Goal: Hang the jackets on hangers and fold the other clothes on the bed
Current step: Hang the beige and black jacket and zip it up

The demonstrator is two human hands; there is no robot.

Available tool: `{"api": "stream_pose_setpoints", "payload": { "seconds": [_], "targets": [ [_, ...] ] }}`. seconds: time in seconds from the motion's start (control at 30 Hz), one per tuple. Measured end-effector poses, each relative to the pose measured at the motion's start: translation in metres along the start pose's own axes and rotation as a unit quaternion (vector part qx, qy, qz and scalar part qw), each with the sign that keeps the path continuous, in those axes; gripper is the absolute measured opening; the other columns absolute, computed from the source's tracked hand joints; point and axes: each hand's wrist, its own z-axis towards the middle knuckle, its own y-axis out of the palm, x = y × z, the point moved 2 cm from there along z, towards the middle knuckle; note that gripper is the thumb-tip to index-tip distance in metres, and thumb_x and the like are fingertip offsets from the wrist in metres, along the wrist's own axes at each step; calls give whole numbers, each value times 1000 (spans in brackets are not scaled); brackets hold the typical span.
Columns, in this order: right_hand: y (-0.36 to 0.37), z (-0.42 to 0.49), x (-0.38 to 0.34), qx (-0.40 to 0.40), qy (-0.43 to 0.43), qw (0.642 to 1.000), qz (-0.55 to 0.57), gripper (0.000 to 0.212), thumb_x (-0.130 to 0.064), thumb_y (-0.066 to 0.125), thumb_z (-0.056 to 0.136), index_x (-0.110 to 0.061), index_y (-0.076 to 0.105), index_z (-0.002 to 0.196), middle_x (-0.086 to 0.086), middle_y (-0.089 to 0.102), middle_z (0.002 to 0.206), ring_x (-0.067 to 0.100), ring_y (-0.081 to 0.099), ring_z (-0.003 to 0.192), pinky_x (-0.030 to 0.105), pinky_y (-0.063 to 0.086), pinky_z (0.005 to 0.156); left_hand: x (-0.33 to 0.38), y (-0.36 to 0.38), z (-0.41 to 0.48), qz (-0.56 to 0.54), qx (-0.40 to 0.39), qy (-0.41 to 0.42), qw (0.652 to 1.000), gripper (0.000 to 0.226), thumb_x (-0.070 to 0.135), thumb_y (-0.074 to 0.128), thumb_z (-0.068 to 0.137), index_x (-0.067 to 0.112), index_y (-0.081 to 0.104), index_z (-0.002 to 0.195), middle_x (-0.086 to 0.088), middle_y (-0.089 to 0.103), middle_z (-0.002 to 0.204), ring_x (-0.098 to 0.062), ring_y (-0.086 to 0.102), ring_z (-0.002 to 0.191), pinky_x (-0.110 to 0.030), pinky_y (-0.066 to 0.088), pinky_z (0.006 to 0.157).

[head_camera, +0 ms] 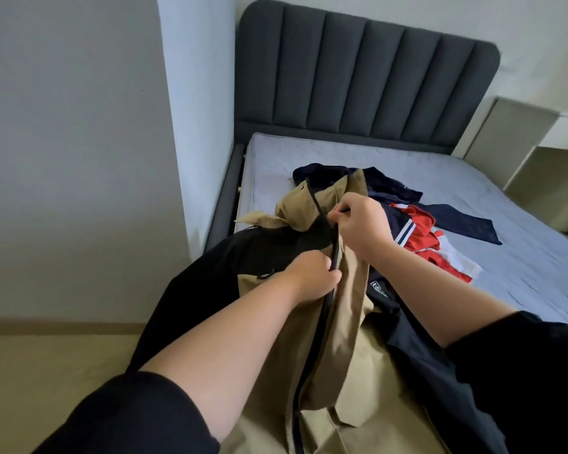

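Note:
A tan and black jacket hangs lifted in front of me over the near corner of the bed. My left hand pinches its front edge beside the black zipper. Higher up, my right hand grips the same zipper edge near the collar. Behind the jacket a dark navy garment lies crumpled on the mattress. A red, white and navy garment lies to its right, and another dark piece sits under my right forearm. No hanger shows.
The grey padded headboard stands at the far end of the bed. A white wall runs along the left, with beige floor below it. A pale cabinet stands at the right of the bed.

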Motion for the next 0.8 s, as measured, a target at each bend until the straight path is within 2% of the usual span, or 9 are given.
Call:
{"api": "stream_pose_setpoints", "payload": {
  "seconds": [0.1,0.2,0.23,0.3,0.4,0.5,0.63,0.73,0.8],
  "targets": [
    [-6,23,12,56,54,997,-10,12,-10,60,88,-4,61,78,7,63,83,24,57,78,38,49,71,8,19,-17,54,-93,41,993,37,22,52,93,-3,55,66,-4,42,56,-23,44,61,-26,33,53],
    [-23,49,21,96,108,989,8,21,-17,64,89,-8,58,71,5,57,67,21,51,63,33,47,64,9,46,-34,55,-174,22,983,31,29,52,95,1,64,95,-14,64,89,-29,60,82,-27,39,58],
    [-24,52,22,91,103,990,11,22,-17,65,89,-8,58,70,2,54,64,19,50,59,33,48,63,8,51,-35,41,-178,11,983,31,31,51,95,3,64,97,-15,64,92,-29,61,84,-27,39,57],
    [-19,51,18,61,74,995,5,21,-18,65,90,-7,58,72,2,54,65,18,50,61,31,44,62,3,54,-33,30,-184,-5,982,26,29,53,94,7,61,81,-11,60,75,-25,59,70,-26,40,54],
    [1,42,18,-105,69,991,52,30,-27,60,93,-1,63,80,11,65,74,18,56,70,30,47,63,-11,63,-37,46,-244,-32,968,25,23,57,90,11,56,68,-3,59,60,-19,57,56,-25,45,54],
    [22,29,26,-315,202,914,160,51,-45,47,98,2,67,92,10,71,97,12,63,78,23,50,64,-24,79,-49,40,-300,-57,951,27,23,60,90,9,58,67,0,61,55,-12,57,47,-21,45,51],
    [45,27,43,-284,209,936,8,34,-27,46,97,-1,63,110,11,64,107,27,59,92,35,54,73,-35,81,-49,25,-315,-52,947,31,26,61,91,10,56,65,3,58,53,-6,53,39,-15,42,42],
    [62,24,55,-274,244,930,24,37,-20,47,93,1,59,121,8,55,87,20,51,75,26,42,61,-40,72,-43,26,-290,-25,956,38,36,62,89,13,55,59,5,53,51,-7,51,41,-13,37,38],
    [73,20,60,-268,225,937,-1,39,-14,46,91,-6,55,128,-3,45,75,13,43,65,20,37,60,-46,59,-32,-73,-211,-34,974,43,40,58,91,16,56,55,7,53,48,-6,52,42,-13,40,43]
  ]
}}
